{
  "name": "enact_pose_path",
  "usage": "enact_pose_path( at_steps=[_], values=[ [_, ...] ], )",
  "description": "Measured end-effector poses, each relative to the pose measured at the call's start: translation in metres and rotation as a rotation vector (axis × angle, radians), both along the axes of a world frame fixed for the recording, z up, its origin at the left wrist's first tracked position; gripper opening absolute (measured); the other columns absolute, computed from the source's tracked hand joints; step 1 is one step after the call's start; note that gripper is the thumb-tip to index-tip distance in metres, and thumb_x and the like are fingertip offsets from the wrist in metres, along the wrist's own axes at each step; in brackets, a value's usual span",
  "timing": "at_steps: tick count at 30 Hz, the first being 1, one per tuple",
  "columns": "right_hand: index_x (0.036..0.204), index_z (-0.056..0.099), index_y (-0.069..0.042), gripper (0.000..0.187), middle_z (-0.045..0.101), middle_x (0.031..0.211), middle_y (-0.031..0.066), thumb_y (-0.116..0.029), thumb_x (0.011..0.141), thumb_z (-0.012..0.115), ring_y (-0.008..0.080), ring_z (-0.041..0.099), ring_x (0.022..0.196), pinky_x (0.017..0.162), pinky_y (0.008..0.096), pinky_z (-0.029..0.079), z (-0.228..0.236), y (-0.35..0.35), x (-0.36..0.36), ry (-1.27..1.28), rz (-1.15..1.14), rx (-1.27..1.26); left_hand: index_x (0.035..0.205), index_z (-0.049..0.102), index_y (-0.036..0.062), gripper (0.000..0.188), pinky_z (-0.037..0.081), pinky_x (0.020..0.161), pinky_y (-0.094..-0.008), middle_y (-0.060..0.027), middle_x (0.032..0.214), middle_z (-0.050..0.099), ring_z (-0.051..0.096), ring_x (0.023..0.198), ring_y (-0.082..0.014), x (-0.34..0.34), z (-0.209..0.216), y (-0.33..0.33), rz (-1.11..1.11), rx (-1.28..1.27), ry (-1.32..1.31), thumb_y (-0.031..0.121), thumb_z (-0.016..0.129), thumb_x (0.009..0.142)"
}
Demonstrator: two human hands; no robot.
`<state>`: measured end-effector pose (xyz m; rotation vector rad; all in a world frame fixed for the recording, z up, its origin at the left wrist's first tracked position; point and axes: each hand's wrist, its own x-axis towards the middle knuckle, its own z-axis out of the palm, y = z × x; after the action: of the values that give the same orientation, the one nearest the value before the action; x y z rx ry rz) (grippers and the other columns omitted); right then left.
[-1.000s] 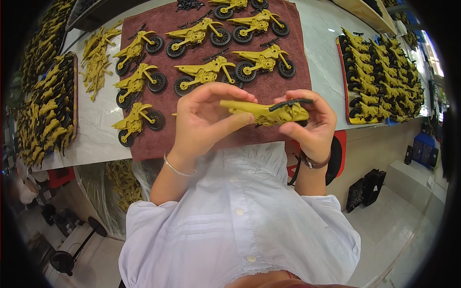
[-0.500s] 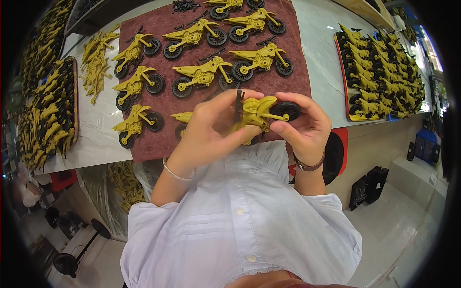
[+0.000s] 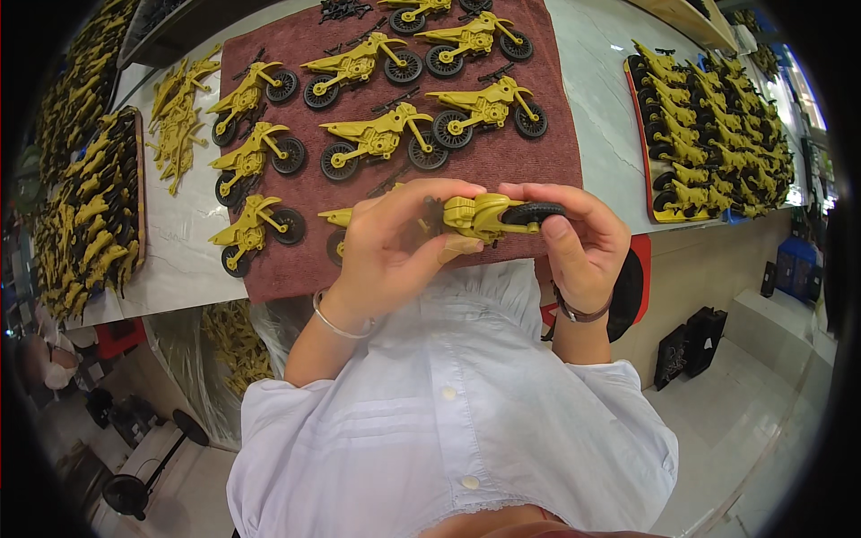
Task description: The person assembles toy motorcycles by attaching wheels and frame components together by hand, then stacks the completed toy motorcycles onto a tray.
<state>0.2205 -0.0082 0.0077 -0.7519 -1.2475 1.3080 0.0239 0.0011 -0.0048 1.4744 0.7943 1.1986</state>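
Between my two hands, above the near edge of a dark red towel (image 3: 296, 197), is a yellow toy motorcycle (image 3: 480, 213) with a black wheel at its right end. My left hand (image 3: 399, 224) grips the body's left end between thumb and fingers, hiding much of that part. At the other end, my right hand (image 3: 583, 229) holds the black wheel (image 3: 531, 212), thumb below and fingers along the top. Several similar toy motorcycles lie in rows on the towel, among them one (image 3: 377, 134) just beyond my hands and one (image 3: 256, 229) to their left.
Loose yellow parts (image 3: 175, 125) lie on the pale table (image 3: 184, 233) left of the towel. A tray of heaped toy motorcycles (image 3: 90, 215) stands at the left edge. On the right, a red-and-yellow-rimmed tray (image 3: 659, 218) holds rows of them. Black parts (image 3: 345, 9) sit at the far edge.
The toy motorcycle has been turned in my hands, so its wheel now shows more edge-on. My right hand has shifted slightly right and its fingers lie closer over the wheel.
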Motion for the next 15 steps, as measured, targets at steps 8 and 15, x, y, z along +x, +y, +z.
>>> enact_pose_path(
  at_steps=[8, 15],
  values=[
    [0.107, 0.061, 0.006, 0.035, 0.066, 0.104, 0.013, -0.009, 0.077, 0.073, 0.0168, 0.065, 0.086, 0.078, 0.0265, 0.05, 0.014, -0.004, -0.016, -0.217, -0.156, -0.058, 0.116, 0.053, -0.0041, 0.039, 0.049, 0.086, -0.031, -0.0105, 0.108, 0.062, 0.06, 0.098, -0.0156, 0.003, 0.0, -0.003, -0.099, -0.386, -0.345, -0.006, 0.065, 0.079],
    [0.105, 0.063, 0.002, 0.036, 0.067, 0.092, 0.0116, -0.007, 0.073, 0.075, 0.0191, 0.067, 0.079, 0.069, 0.0274, 0.052, -0.001, -0.009, -0.018, -0.43, -0.068, 0.054, 0.115, 0.054, -0.0039, 0.04, 0.049, 0.086, -0.0318, -0.0109, 0.109, 0.062, 0.06, 0.098, -0.0156, 0.005, -0.012, -0.004, -0.104, -0.281, -0.488, -0.007, 0.067, 0.078]
  ],
)
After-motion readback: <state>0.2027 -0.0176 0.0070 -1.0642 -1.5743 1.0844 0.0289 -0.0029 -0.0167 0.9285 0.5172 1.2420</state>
